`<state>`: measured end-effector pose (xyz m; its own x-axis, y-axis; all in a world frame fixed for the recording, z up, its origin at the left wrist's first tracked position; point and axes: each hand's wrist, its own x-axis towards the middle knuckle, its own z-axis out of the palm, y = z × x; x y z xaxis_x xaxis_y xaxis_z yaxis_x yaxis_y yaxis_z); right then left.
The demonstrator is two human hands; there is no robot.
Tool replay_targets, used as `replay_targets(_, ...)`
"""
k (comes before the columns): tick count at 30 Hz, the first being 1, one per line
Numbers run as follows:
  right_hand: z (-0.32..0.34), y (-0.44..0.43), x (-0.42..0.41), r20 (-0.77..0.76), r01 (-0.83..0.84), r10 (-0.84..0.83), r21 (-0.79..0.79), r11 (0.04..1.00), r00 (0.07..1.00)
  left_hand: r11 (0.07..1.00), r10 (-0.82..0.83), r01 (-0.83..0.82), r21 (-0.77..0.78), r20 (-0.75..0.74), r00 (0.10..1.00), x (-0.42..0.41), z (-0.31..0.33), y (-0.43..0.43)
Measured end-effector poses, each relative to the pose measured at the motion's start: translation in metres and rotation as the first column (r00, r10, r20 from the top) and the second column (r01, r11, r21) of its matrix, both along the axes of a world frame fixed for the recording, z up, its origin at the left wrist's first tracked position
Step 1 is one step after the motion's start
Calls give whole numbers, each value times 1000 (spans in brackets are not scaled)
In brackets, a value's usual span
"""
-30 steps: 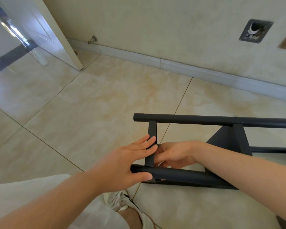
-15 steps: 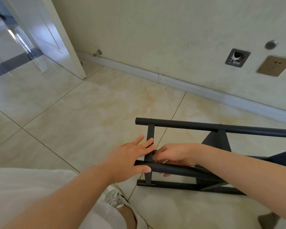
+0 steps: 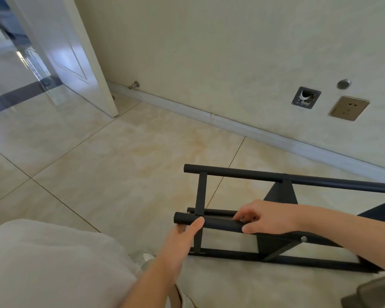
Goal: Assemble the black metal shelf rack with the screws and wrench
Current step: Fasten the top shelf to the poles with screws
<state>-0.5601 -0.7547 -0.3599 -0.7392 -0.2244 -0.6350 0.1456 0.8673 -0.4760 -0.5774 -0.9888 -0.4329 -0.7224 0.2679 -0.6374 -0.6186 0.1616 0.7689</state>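
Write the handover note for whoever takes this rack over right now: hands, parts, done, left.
Left hand: grips the end of the near tube, thumb on top.
Right hand: grips the same tube further along.
Rack: lies on its side on the tile floor; far tube joined by a cross bar.
Done: frame partly together; one screw seated.
Left: no wrench or loose screws in view; probably fetch them and tighten the remaining joints.

To the left of the black metal tube rack frame [image 3: 253,175], glossy cream tiled floor [image 3: 111,165] lay open. A white panelled door [image 3: 76,52] and beige wall [image 3: 209,52] closed off the far side. Gaps showed between its bars.
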Motion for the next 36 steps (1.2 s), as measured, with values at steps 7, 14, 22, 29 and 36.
replay_targets(7, -3, -1, 9, -145, -20, 33, 90, 996, 989, 950, 190, -229, 214, 186, 964, -2, 6, 19)
replay_targets(14, -4, 1, 11, -224, -7, 43, 157, 988, 974, 939, 201, -242, 246, 181, 963, -7, 8, 27)
replay_targets(22, 5, -2, 10, -291, -65, 155, 296, 953, 944, 948, 181, -205, 244, 117, 977, -19, 29, 39)
replay_targets(29, 27, 24, -9, -428, 57, 38, 208, 977, 903, 978, 69, -46, 203, -105, 992, -52, 81, 64)
replay_targets(36, 79, 53, -37, -551, 175, -55, 168, 970, 833, 986, -41, 92, 141, -331, 943, -97, 143, 97)
